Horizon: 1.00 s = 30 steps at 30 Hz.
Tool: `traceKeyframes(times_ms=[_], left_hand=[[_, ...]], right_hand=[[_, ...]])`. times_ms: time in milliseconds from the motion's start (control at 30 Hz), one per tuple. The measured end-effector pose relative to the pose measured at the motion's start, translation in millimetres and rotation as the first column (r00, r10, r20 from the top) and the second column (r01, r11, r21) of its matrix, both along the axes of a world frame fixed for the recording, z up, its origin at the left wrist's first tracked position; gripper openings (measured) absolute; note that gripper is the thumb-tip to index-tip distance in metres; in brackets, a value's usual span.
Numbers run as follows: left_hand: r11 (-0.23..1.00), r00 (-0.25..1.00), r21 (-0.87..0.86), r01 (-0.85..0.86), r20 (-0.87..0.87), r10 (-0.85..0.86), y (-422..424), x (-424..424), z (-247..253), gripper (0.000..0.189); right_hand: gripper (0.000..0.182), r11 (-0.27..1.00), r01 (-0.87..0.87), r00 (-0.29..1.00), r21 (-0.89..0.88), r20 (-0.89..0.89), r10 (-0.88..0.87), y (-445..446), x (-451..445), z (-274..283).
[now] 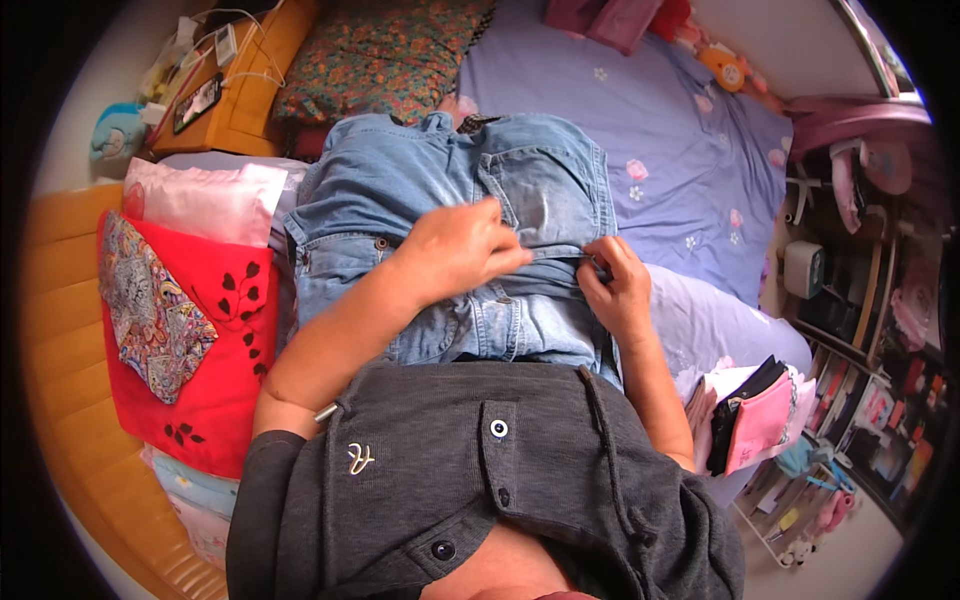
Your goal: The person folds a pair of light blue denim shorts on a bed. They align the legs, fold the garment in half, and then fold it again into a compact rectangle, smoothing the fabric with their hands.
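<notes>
A light-blue denim garment [442,172] is spread on the bed before me, with a pocket, stitched seams and a metal button in view. My left hand [472,244] is over its middle, slightly blurred, fingers bent. I cannot tell whether those fingertips grip any cloth. At the garment's right side, my right hand [619,281] pinches a stitched denim edge between thumb and fingers. Below this edge the denim lies in bunched folds, partly hidden by my left forearm and my dark grey top [420,480].
A purple floral bedsheet [675,127] extends beyond the garment. Left are a red folded cloth [240,360], a patterned cloth [161,315] and a pink satin pillow [202,199]. Folded clothes [761,420] lie right. A phone [199,103] rests on the wooden nightstand [247,90].
</notes>
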<state>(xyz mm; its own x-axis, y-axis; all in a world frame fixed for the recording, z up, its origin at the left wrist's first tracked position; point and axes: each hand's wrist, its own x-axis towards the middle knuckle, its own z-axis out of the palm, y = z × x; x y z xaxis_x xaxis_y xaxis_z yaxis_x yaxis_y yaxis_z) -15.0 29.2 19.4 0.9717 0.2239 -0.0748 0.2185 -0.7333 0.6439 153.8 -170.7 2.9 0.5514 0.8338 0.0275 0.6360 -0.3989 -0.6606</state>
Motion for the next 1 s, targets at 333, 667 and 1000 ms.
traceKeyframes(times_ms=[333,667,1000], left_hand=[[0.993,0.954,-0.004,0.121,0.275,-0.115,-45,50,-65,0.042],[0.994,0.996,0.070,0.086,0.023,-0.088,-49,47,-63,0.063],[0.976,0.969,0.071,0.205,0.126,-0.212,-51,46,-49,0.059]], right_hand=[[0.033,0.911,-0.404,0.914,0.085,0.006,0.405,59,-5,47],[0.053,0.969,-0.224,0.974,-0.101,-0.013,0.224,104,63,-75],[0.046,0.890,-0.456,0.888,-0.011,-0.075,0.454,116,53,-12]])
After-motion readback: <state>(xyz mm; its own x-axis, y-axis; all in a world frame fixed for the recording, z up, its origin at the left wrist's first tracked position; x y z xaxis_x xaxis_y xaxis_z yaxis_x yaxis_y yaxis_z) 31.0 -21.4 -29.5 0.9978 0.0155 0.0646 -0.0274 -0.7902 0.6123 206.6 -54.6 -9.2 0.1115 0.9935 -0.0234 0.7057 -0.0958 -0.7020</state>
